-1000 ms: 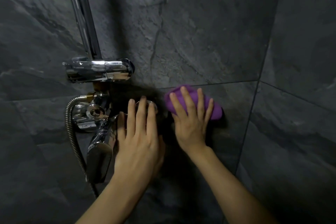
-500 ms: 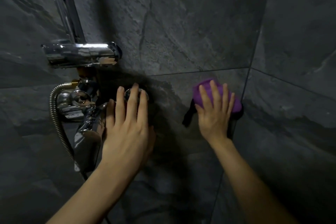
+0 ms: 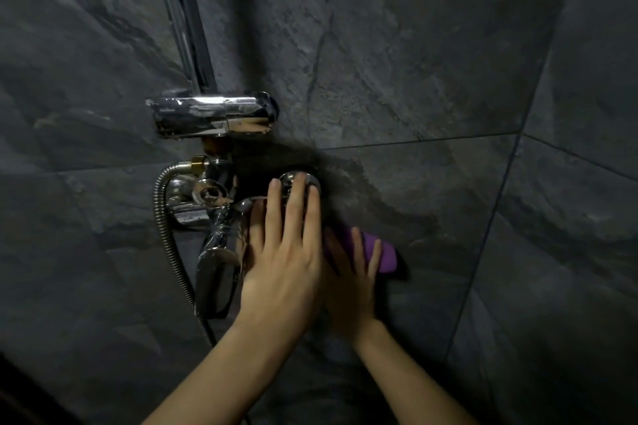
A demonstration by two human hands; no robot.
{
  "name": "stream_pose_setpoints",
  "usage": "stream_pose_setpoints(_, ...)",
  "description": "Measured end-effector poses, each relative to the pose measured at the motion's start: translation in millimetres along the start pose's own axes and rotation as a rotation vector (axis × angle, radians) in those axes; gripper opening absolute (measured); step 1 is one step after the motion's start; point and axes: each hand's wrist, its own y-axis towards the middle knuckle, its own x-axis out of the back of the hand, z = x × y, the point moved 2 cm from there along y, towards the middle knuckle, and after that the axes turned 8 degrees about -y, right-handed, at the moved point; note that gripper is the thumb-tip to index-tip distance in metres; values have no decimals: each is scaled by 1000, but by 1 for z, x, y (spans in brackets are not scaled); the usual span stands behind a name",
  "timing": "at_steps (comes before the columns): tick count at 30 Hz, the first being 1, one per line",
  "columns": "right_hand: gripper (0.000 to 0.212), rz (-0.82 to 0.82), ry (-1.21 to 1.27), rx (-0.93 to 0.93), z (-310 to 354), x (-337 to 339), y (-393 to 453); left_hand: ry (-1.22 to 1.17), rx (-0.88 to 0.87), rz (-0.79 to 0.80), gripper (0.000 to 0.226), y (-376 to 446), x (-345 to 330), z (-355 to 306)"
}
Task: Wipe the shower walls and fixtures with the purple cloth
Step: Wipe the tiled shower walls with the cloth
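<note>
No readable writing. Purple cloth (image 3: pixel 378 250), bunched, pressed flat on dark stone-look wall tile (image 3: pixel 431 79) under spread right hand (image 3: pixel 350 281). Left hand (image 3: pixel 284 260) open, fingers resting on chrome faucet knob (image 3: pixel 298 181).

A bathroom shower: dark stone-look wall tiles (image 3: pixel 414 62), chrome mixer tap (image 3: pixel 207 197), flexible hose (image 3: pixel 165 235).

The flat left hand (image 3: pixel 281 272) hid part of the right hand (image 3: pixel 352 290) and most of the crumpled purple cloth (image 3: pixel 383 252). The round chrome wall flange (image 3: pixel 298 179) was half covered by fingertips. The upright chrome riser pipe (image 3: pixel 183 17) ran off the top edge.
</note>
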Motion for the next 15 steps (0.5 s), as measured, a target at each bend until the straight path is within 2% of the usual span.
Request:
stream_pose_setpoints(3, 71, 25, -90, 284, -20, -12, -23, 7, 13, 34, 88, -2, 2, -1)
stream_pose_setpoints(4, 71, 33, -127, 315, -32, -14, -31, 6, 15, 50, 86, -2, 5, -2)
stream_pose_setpoints(9, 73, 0, -122, 29, -91, 6, -27, 32, 7, 103, 71, 1, 15, -2)
stream_pose_setpoints(15, 61, -195, 67, -291, -102, 74, 74, 44, -13, 230, 68, 11, 37, -1)
